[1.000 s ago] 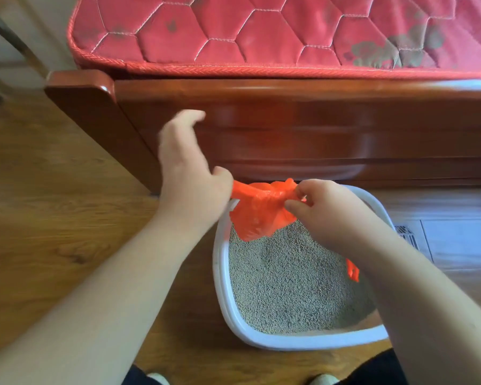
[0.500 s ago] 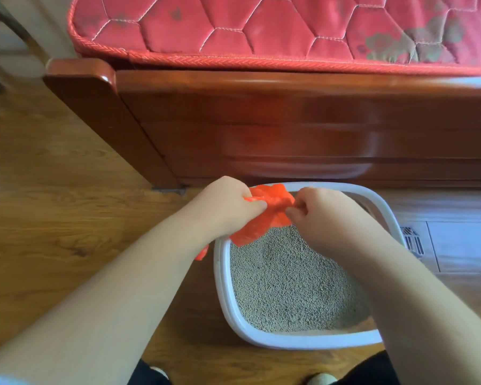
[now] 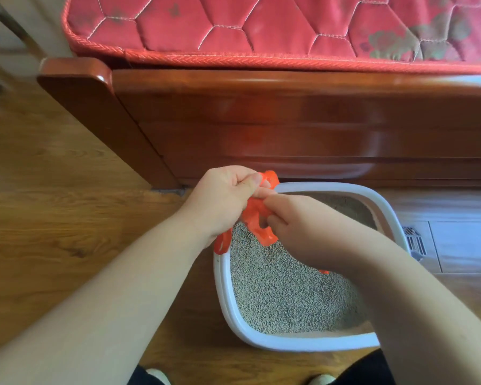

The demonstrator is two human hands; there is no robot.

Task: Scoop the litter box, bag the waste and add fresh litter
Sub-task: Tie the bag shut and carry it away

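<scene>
A white litter box [image 3: 225, 287] filled with grey litter [image 3: 283, 295] sits on the wooden floor in front of me. Over its far left corner I hold a crumpled orange plastic bag [image 3: 257, 220]. My left hand [image 3: 222, 198] grips the bag's upper part, fingers curled round it. My right hand [image 3: 295, 220] pinches the bag from the right, just below the left hand's fingers. A loop of the bag hangs under my left wrist, and a small orange scrap shows below my right forearm. No scoop is in view.
A dark wooden bed frame [image 3: 261, 129] with a red quilted mattress [image 3: 261, 26] stands right behind the box. Wooden floor [image 3: 53, 232] stretches to the left. A floor vent [image 3: 414, 243] lies to the right of the box. My shoe tips show at the bottom edge.
My left hand dropped from raised above the box onto the bag and gripped it. Both hands have bunched the spread bag into a tight twist, and my right hand slid under the left.
</scene>
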